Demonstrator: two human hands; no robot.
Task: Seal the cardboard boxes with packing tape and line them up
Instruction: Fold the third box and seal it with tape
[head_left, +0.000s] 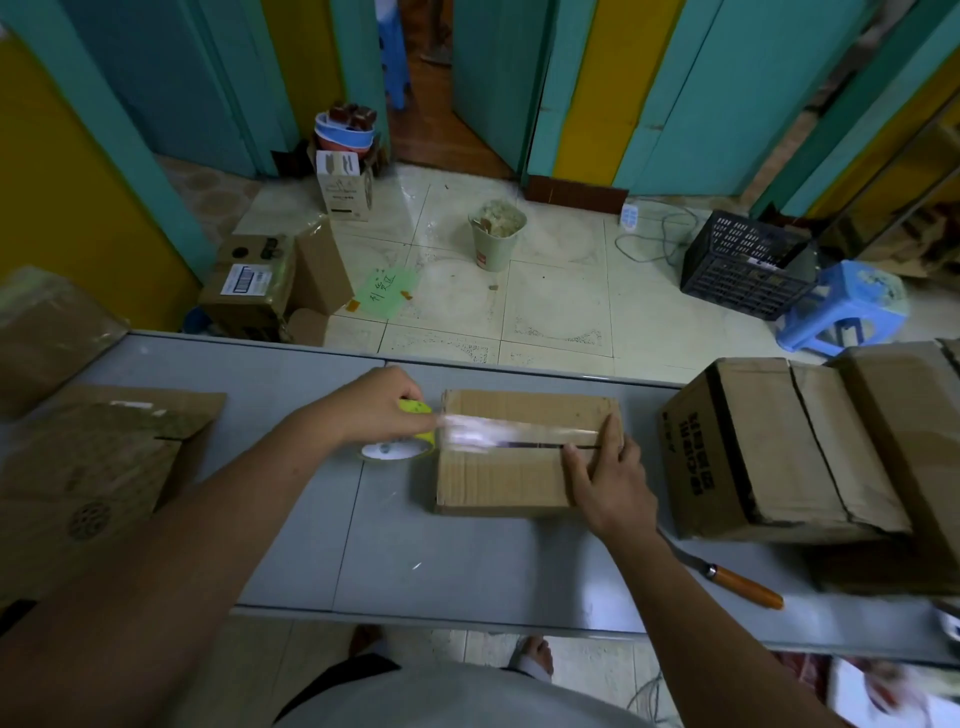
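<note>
Two-handed, stretches a strip of clear tape (498, 434) along the top seam of the small box (519, 483), set flat near the middle of the grey table (441, 566). Grips the tape roll (405, 441) in the left hand (371, 408), fingers curled round its yellow core, just off the small box's left edge; cannot tell whether the roll touches the tabletop. Presses on the right end of the small box with the right hand (610, 483), fingers straight and spread, pinning the tape end down beside the seam. Leaves the seam visible as a dark slit under the tape, sharp near the right hand and blurred toward the roll. Just right of the small box, apart from it: a larger box (769, 447) with black lettering on its near side, and more cardboard against it further right. Right of the small box and nearer the table's front edge: a knife (737, 584) with an orange handle, lying flat, blade partly hidden under the right forearm. Well left of the small box: flattened cardboard (93, 467) on the table. Beyond the small box, on the tiled floor past the table's far edge: a pale bin (496, 234), then off to the right a black crate (743, 265) and a blue stool (847, 306).
</note>
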